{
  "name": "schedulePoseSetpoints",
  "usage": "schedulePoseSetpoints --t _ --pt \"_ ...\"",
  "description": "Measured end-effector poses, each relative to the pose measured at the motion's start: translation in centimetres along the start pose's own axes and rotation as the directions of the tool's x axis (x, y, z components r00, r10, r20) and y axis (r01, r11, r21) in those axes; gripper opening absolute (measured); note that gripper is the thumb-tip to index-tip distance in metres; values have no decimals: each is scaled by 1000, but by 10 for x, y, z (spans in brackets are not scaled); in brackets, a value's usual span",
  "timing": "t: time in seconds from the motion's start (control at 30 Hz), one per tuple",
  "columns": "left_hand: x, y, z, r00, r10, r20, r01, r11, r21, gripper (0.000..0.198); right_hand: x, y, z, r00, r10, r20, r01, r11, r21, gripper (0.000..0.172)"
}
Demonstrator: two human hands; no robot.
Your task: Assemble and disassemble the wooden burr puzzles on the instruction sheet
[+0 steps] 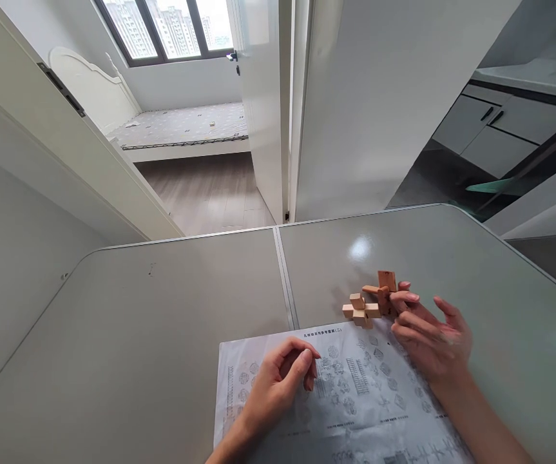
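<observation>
Two wooden interlocking puzzles stand on a grey table [162, 309]: a pale cross-shaped one [361, 310] and a darker one [384, 291] just behind it. My right hand [430, 338] hovers beside them with fingers spread, its fingertips touching or almost touching the darker puzzle. My left hand [280, 380] rests on a printed instruction sheet [355, 399], fingers loosely curled, with nothing visible in it.
The table is made of two halves with a seam [285, 277] down the middle. Beyond its far edge an open doorway shows a bedroom with a bed [181, 129]. At the right stand grey cabinets [495, 129].
</observation>
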State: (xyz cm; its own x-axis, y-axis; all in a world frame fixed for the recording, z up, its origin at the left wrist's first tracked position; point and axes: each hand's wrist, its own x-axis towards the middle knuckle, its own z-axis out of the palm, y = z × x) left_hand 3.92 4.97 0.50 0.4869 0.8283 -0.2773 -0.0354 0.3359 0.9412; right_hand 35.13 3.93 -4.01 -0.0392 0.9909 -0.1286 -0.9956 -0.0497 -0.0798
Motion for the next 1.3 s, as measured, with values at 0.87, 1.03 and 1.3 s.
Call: schedulePoseSetpoints --t 0.87,1.03,1.3 --pt "0 -4 -1 999 35 21 -35 999 6 44 -3 0 3 996 -77 35 78 997 -14 24" --pt "-1 -4 -1 999 36 18 -37 999 13 44 -8 2 5 992 -111 51 115 991 -68 30" --pt "0 -5 0 999 41 18 -41 999 8 44 -19 9 -18 988 -105 114 144 893 -427 44"
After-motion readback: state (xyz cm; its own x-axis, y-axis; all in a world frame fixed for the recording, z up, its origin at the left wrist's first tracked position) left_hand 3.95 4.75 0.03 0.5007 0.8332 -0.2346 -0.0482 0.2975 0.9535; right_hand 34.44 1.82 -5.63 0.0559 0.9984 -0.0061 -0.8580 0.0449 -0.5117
